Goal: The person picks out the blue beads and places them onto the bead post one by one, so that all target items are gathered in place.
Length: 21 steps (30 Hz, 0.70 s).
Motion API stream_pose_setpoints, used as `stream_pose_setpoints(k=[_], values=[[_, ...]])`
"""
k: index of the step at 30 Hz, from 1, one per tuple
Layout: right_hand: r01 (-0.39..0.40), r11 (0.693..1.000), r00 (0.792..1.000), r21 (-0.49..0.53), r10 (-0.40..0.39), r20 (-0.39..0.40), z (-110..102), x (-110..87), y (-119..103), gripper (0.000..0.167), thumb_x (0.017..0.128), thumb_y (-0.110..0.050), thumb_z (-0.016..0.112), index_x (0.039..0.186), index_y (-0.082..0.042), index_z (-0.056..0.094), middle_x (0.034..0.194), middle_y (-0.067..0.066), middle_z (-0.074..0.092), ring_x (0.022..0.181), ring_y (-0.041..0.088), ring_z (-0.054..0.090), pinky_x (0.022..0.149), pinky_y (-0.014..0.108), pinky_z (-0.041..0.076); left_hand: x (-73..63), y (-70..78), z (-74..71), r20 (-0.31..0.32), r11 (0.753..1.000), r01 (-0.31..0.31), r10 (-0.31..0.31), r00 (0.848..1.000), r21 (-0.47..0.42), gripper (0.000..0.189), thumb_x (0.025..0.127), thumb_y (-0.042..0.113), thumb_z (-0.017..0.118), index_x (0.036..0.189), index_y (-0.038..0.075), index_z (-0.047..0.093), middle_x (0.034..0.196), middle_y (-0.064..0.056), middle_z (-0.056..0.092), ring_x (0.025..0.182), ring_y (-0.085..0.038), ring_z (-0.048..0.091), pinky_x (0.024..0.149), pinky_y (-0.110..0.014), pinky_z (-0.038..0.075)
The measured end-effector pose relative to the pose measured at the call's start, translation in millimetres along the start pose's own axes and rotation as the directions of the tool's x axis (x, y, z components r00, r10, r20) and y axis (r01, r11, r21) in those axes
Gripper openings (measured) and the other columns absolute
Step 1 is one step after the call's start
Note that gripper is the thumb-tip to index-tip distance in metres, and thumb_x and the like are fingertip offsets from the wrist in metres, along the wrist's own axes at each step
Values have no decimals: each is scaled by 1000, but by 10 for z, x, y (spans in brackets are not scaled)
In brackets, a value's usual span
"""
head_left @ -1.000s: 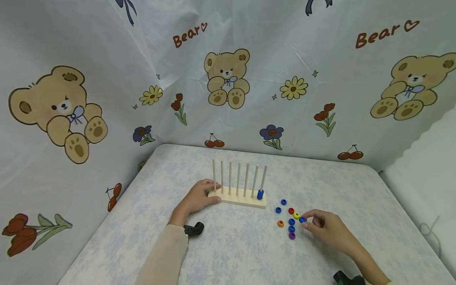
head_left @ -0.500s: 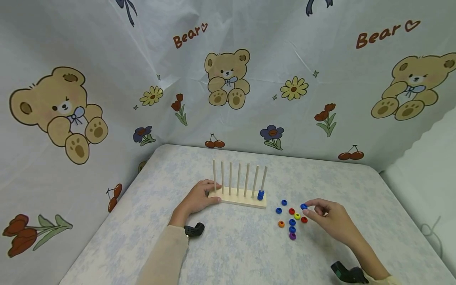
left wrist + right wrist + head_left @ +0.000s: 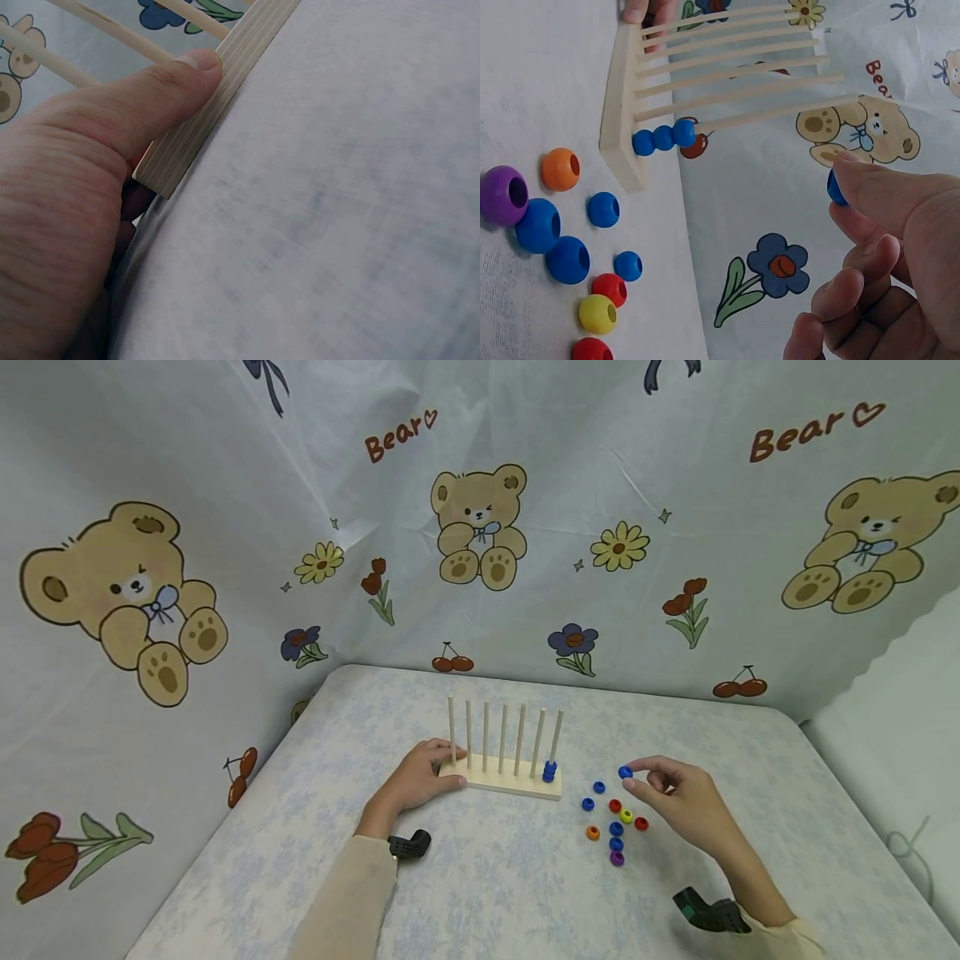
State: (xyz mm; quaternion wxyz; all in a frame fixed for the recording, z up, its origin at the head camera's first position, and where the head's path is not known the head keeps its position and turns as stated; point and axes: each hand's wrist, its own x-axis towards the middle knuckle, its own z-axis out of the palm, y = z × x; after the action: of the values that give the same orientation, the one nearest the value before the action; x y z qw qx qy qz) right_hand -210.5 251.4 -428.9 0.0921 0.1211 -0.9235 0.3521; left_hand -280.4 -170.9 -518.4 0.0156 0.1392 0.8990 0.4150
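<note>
My left hand [image 3: 415, 774] grips the left end of a wooden peg stand [image 3: 504, 778], thumb along the front of the base and fingers behind it. Upright rods rise in a row from the base. Three blue beads [image 3: 664, 138] are stacked on the rightmost rod; the other rods are bare. Between thumb and index finger, my right hand [image 3: 684, 797] pinches a blue bead [image 3: 626, 772] above the table, right of the stand. In the right wrist view the thumb partly covers this bead [image 3: 835, 189].
Loose beads lie right of the stand: several blue ones, an orange bead [image 3: 592, 832], a purple bead [image 3: 617, 858], a yellow bead [image 3: 627, 816] and two red, one red bead [image 3: 641, 823] farthest right. Behind the table [image 3: 487, 877] hangs a bear-print cloth [image 3: 555, 460].
My right hand has lifted the blue bead off the table, away from the loose beads, and carried it up and left towards the stand. The left hand keeps its hold.
</note>
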Motion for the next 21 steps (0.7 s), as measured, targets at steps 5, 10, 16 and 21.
stream_pose_setpoints(k=[5, 10, 16, 21], values=[[-18, 1000, 1000, 14, 18, 5, 24, 56, -87, 30, 92, -39, 73, 110, -15, 73, 72, 1, 44, 58, 10, 39, 48, 26, 33, 2, 6, -2, 3, 1000, -1, 1, 1000, 12, 47, 83, 47, 80, 127, 43, 66, 137, 13, 55, 136, -19, 46, 113, -50, 40], [2, 999, 1000, 41, -1, -6, 41, 115, -172, 30, 93, -38, 73, 111, -14, 73, 72, 2, 43, 58, 11, 41, 48, 25, 35, 5, 20, -10, 0, 1000, 6, -6, 1000, 13, 46, 82, 48, 80, 126, 44, 66, 137, 13, 55, 137, -20, 46, 114, -51, 40], [53, 997, 998, 60, -50, -40, 66, 188, -247, 26, 93, -33, 74, 110, -14, 73, 70, 0, 44, 57, 11, 41, 49, 25, 35, 0, 27, -12, -1, 1000, 14, -14, 1000, 5, 47, 82, 48, 80, 126, 43, 67, 138, 12, 56, 137, -20, 46, 114, -51, 39], [64, 995, 997, 76, -59, -58, 75, 244, -297, 26, 93, -33, 73, 112, -14, 73, 71, 0, 44, 56, 10, 39, 48, 26, 34, -9, 35, -10, -2, 1000, 12, -12, 1000, 5, 46, 83, 46, 81, 126, 42, 67, 139, 12, 55, 138, -20, 45, 114, -51, 39]])
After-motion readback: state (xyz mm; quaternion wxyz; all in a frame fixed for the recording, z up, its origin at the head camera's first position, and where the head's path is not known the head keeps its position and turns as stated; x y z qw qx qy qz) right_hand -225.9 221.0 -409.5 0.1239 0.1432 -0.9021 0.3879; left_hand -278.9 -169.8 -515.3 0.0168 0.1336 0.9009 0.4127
